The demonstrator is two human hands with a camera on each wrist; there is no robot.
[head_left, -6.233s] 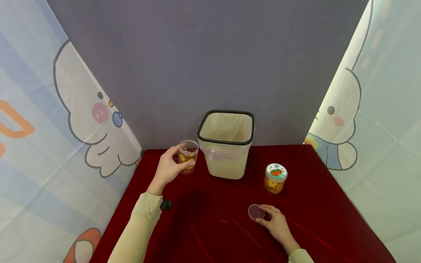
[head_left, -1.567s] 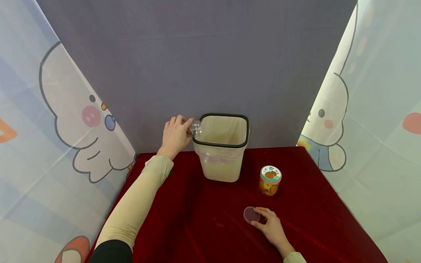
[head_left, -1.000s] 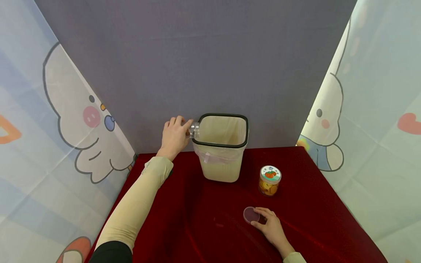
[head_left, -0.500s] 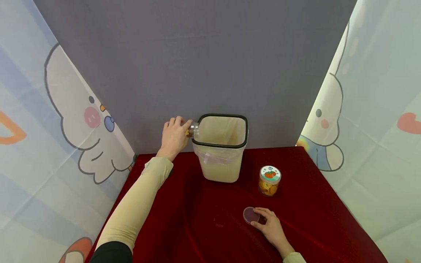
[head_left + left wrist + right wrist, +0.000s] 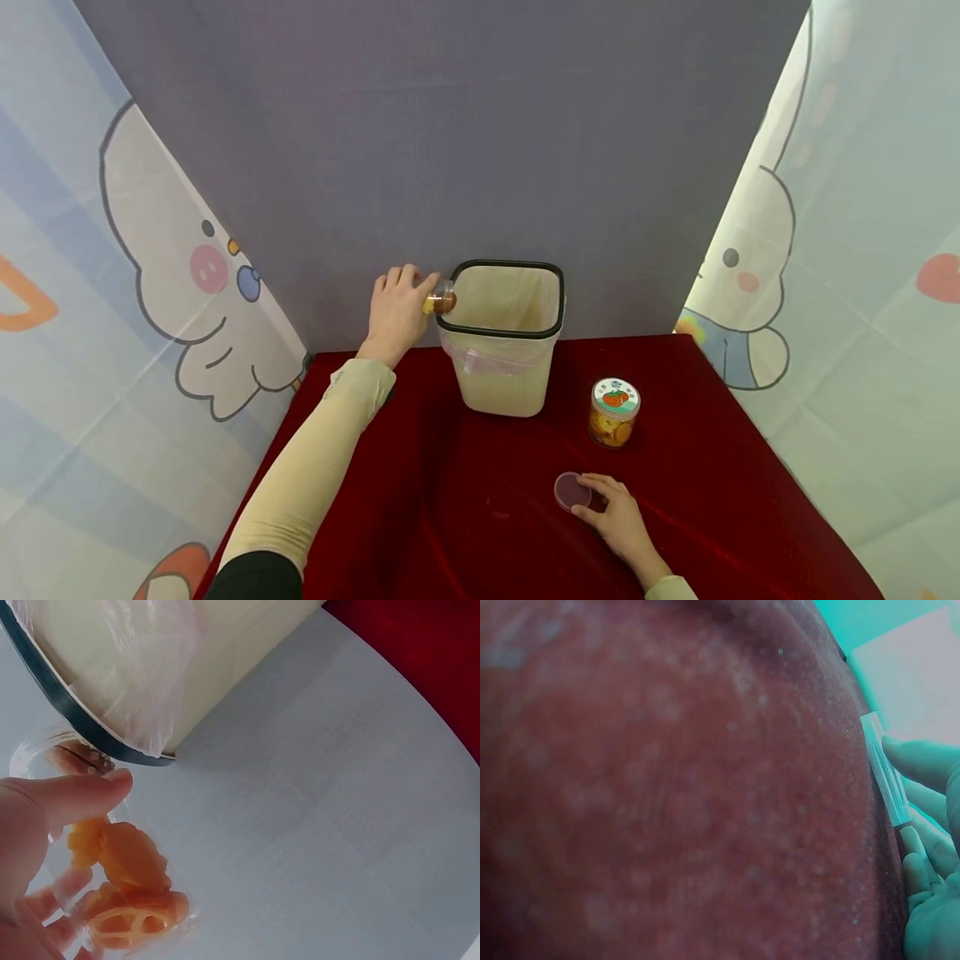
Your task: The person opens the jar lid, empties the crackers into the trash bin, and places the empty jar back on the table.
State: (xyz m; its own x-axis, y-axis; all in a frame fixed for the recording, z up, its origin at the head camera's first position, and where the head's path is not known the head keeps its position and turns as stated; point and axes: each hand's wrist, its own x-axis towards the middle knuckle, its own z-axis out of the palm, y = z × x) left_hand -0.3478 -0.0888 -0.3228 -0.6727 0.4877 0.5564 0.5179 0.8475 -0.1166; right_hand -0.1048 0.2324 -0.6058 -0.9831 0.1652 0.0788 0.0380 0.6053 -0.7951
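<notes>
My left hand [image 5: 397, 312] grips a clear plastic jar [image 5: 442, 297], tipped on its side with its mouth at the left rim of the bin [image 5: 506, 375]. Orange and brown snack pieces [image 5: 135, 859] lie inside the jar, and a brown one sits at its mouth. Most of the jar is hidden behind my hand in the head view. Down on the red cloth, my right hand [image 5: 621, 518] holds a round clear lid [image 5: 572, 492] by its edge between thumb and fingers. The right wrist view shows this lid [image 5: 885, 771] edge-on.
A second jar [image 5: 612, 421], with a printed white and green top and orange snacks inside, stands right of the bin. A thin plastic bag [image 5: 491, 358] lines the bin. A grey backdrop [image 5: 465, 150] rises behind; printed curtains flank the table.
Six seconds ago the jar was upright left of the bin; my left hand has raised and tipped it at the rim. Just now snacks slid to its mouth. My right hand stays at the lid.
</notes>
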